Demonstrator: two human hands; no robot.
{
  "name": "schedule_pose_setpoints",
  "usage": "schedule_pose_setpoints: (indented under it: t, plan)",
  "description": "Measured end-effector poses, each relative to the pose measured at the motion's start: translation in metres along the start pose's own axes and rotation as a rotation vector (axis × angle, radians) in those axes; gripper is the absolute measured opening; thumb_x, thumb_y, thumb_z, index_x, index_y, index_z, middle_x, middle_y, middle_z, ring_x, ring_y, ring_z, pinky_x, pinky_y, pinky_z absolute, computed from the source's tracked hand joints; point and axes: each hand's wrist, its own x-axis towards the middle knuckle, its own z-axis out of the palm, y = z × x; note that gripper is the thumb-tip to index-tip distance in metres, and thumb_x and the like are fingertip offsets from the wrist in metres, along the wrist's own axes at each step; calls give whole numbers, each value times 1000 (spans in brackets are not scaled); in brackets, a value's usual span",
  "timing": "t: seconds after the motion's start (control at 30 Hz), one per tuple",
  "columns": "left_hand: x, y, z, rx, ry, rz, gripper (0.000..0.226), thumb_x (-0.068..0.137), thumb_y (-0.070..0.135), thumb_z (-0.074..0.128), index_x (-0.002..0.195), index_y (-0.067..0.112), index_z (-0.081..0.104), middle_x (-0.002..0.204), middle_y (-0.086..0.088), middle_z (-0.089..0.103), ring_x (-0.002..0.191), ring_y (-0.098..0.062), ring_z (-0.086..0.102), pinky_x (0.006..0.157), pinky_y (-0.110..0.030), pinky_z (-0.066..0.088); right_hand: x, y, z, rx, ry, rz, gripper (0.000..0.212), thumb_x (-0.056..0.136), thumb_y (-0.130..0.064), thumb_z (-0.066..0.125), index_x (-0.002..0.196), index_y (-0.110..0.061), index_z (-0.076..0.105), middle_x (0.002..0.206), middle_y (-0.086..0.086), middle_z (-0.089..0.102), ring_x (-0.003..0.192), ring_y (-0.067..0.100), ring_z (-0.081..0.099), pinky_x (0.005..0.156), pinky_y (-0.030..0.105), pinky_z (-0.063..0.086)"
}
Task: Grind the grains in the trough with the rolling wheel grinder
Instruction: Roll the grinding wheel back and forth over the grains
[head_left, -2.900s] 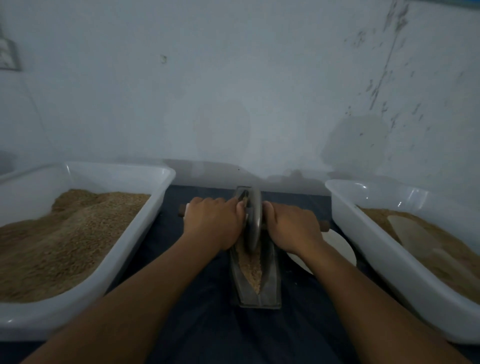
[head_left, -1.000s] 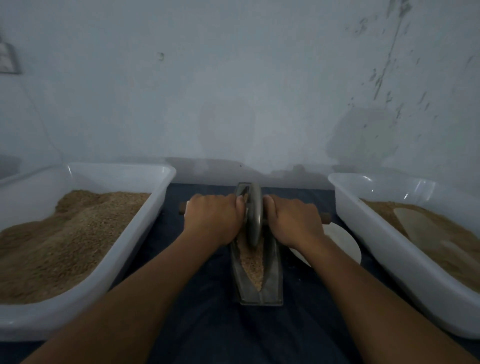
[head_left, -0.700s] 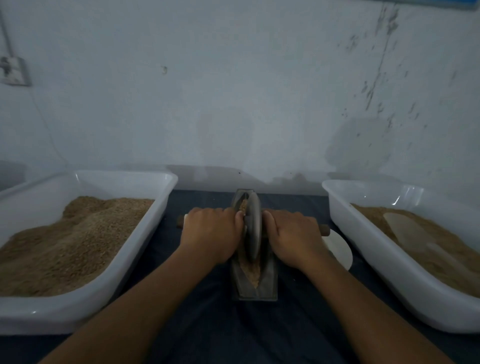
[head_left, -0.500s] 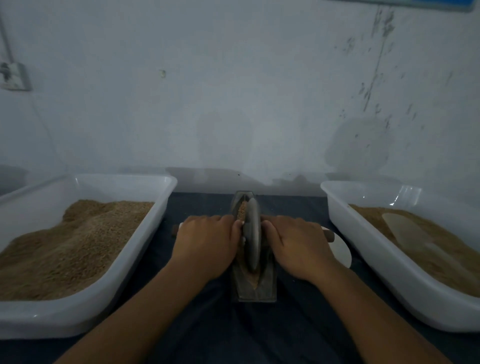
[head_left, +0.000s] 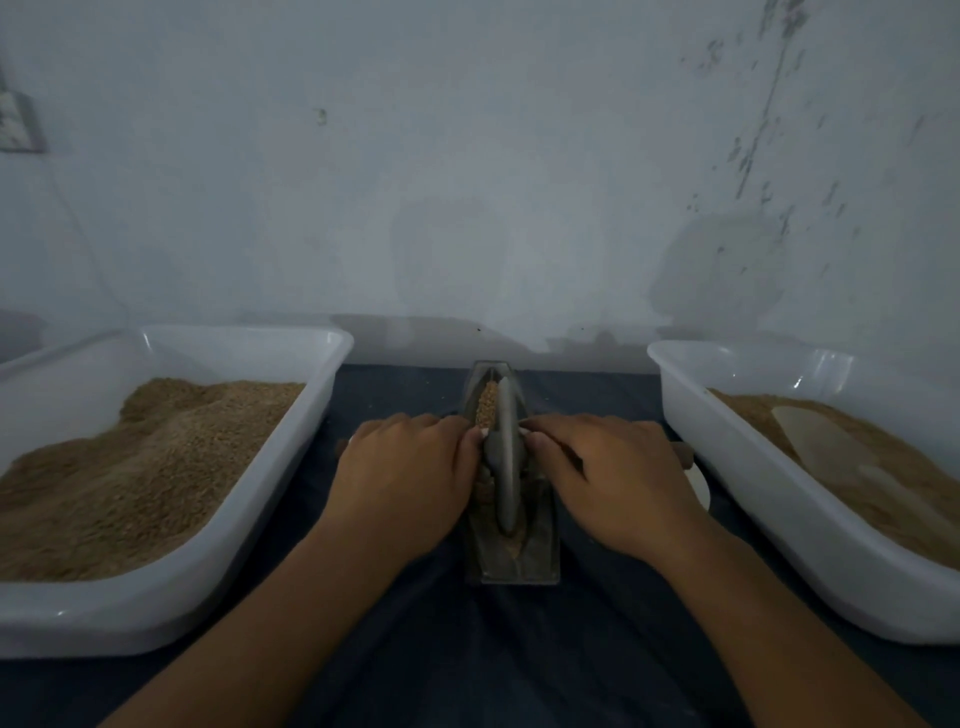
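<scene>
A narrow grey metal trough (head_left: 540, 551) lies lengthwise on the dark cloth in front of me. The grinding wheel (head_left: 506, 457) stands upright in it, toward its near half. Brown grains (head_left: 487, 408) show in the far end beyond the wheel. My left hand (head_left: 400, 488) grips the wheel's wooden axle handle on the left side. My right hand (head_left: 618, 483) lies over the handle on the right, whose tip (head_left: 683, 453) sticks out past it.
A white tub (head_left: 280, 467) heaped with brown grain stands on the left. On the right, a second white tub (head_left: 727, 467) holds finer brown meal and a pale scoop (head_left: 826, 441). A white disc (head_left: 698, 486) lies under my right wrist. A wall rises just behind.
The wheel has rolled from the trough's far end toward me, with both hands on it. Grains now show beyond the wheel instead of before it.
</scene>
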Motion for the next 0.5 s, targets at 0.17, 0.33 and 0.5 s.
schedule_pose_setpoints:
  t: [0.17,0.33,0.5]
  plan:
    - [-1,-1,5,41,-23,-90,56,97,60,6,112,44,58,106,14,66,104,-17,61,110,-56,31,4,9,11,89,33,14,48,98,-61,20,119,-45,60,103,-21,68,89,4,62,82,36,46]
    - [12,-6,14,99,-5,-80,60,97,60,2,113,43,57,105,10,67,101,-20,59,102,-46,36,13,17,22,53,36,36,50,101,-56,18,127,-43,58,115,-16,69,100,10,63,87,37,47]
    - [24,-16,30,113,-30,-109,53,99,56,5,105,36,53,99,6,63,93,-22,60,83,-40,39,35,16,33,-84,36,72,50,102,-54,15,128,-42,57,118,-13,66,107,17,61,94,42,41]
